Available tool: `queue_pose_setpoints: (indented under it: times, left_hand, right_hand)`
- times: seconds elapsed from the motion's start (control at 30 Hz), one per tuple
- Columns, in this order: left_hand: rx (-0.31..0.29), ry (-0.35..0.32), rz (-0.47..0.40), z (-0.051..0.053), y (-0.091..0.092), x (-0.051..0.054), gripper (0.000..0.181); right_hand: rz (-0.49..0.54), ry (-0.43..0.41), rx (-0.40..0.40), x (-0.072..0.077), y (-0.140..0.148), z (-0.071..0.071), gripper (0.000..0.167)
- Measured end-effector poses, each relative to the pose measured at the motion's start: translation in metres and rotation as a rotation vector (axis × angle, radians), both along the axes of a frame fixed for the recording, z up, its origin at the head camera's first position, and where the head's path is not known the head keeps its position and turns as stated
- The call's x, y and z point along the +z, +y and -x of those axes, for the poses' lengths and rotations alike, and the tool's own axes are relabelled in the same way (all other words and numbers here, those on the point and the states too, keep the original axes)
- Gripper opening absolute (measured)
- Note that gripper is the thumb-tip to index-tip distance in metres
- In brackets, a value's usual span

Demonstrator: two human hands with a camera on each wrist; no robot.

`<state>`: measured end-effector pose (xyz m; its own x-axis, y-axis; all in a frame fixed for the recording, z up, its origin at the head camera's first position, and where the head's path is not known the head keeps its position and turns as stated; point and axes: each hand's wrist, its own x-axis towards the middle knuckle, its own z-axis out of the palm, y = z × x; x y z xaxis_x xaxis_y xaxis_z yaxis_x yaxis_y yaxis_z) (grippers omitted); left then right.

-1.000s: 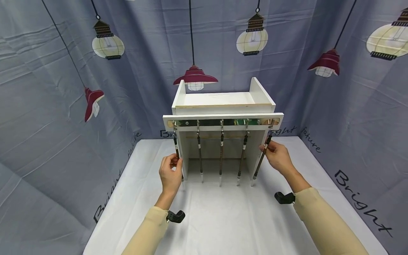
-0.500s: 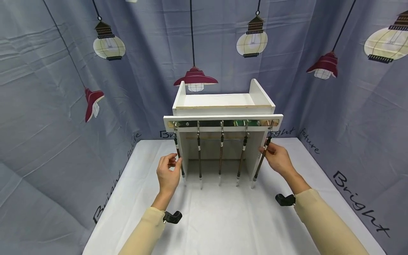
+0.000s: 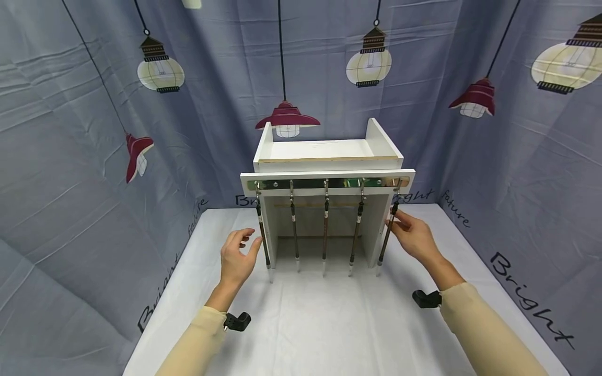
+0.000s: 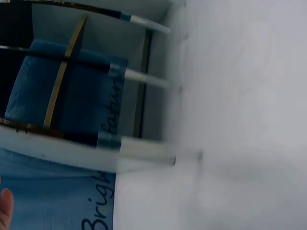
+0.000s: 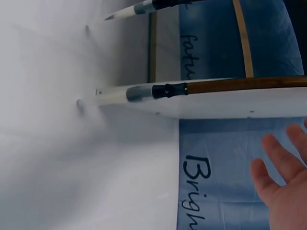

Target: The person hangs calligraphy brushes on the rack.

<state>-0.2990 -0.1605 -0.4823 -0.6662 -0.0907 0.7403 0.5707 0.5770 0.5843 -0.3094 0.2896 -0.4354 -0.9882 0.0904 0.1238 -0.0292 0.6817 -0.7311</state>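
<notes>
Several writing brushes hang bristles down from hooks on the white stand's front rail (image 3: 277, 191). Near the leftmost brush (image 3: 264, 237), my left hand (image 3: 237, 265) is held apart from it, fingers loosely bent and thumb spread; one fingertip (image 4: 5, 206) shows in the left wrist view. My right hand (image 3: 415, 239) is at the rightmost brush (image 3: 387, 237), thumb and a finger pinching its handle. In the right wrist view that brush (image 5: 225, 86) runs off the right edge, so the pinch is hidden; the other fingers (image 5: 283, 158) are spread below it.
The white stand has an open-topped tray (image 3: 324, 150) above and an open recess behind the brushes. It stands on a white-covered table (image 3: 320, 324). A blue-grey curtain (image 3: 211, 94) printed with lamps and lettering surrounds the back and sides.
My left hand has let go of the leftmost brush and drawn back to the left. My right hand stays at the rightmost brush, which hangs slightly more upright.
</notes>
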Motion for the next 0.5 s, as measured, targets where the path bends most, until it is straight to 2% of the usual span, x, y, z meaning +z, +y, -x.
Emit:
queue_pose_setpoints:
  times: [0.17, 0.3, 0.5]
  left_hand:
    - [-0.010, -0.091, 0.117, 0.004, -0.016, 0.007, 0.033]
    - [0.001, -0.135, 0.252, 0.010, -0.028, 0.014, 0.040]
    - [0.036, -0.234, 0.428, 0.015, -0.039, 0.019, 0.050]
  right_hand:
    - [-0.153, -0.008, 0.016, -0.001, 0.007, -0.002, 0.064]
    - [-0.269, -0.006, 0.067, -0.002, 0.011, -0.002, 0.069]
    - [-0.397, 0.062, 0.136, -0.002, 0.017, -0.003, 0.071]
